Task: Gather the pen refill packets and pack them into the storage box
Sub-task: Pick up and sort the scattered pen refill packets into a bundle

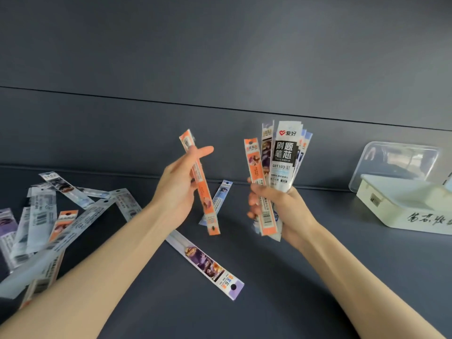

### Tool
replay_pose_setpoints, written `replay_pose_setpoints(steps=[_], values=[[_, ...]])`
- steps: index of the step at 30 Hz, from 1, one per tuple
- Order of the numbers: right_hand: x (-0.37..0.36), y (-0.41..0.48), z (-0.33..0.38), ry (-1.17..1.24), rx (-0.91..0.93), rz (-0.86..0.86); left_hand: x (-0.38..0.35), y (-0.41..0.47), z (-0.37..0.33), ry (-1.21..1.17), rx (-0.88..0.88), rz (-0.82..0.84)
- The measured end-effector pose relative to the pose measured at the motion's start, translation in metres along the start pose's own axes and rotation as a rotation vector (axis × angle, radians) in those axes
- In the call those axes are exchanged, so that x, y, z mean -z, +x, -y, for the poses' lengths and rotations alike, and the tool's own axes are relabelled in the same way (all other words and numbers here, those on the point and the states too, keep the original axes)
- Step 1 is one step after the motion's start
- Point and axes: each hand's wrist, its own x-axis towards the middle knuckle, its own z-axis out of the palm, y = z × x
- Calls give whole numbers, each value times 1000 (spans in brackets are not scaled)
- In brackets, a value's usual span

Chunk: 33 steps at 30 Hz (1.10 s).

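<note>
My left hand [179, 184] holds one long orange refill packet [204, 192] upright above the dark surface, index finger stretched out. My right hand [276, 206] grips a fanned bundle of several packets [281, 162], with a white black-lettered one in front. Loose packets lie scattered at the left [56, 216]. A purple packet [208, 263] lies flat between my forearms, and a pale blue one [221, 196] sits behind the orange packet. The pale green storage box [401, 211] stands open at the right.
The box's clear lid [396, 162] leans against the dark back panel behind the box. The dark grey surface [342, 241] runs across the whole view, with a ledge along its far edge.
</note>
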Motion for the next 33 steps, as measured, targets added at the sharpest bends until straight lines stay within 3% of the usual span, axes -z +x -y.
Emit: replay_pose_setpoints(steps=[10,18,21,26,29,33], values=[[2,-1,-8,-81,68,-72,9,0,2,-300,-19,-251],[-3,1,-5,19,107,-161,-13,-21,25,-112,27,107],[3,3,-2,137,95,-193,-12,-23,28,148,12,199],[4,0,0,134,57,-56,-15,-28,31,390,-78,297],[6,0,3,151,62,-59,-12,-24,24,487,-97,302],[-1,-2,1,18,123,3,-11,-13,11,408,-147,270]])
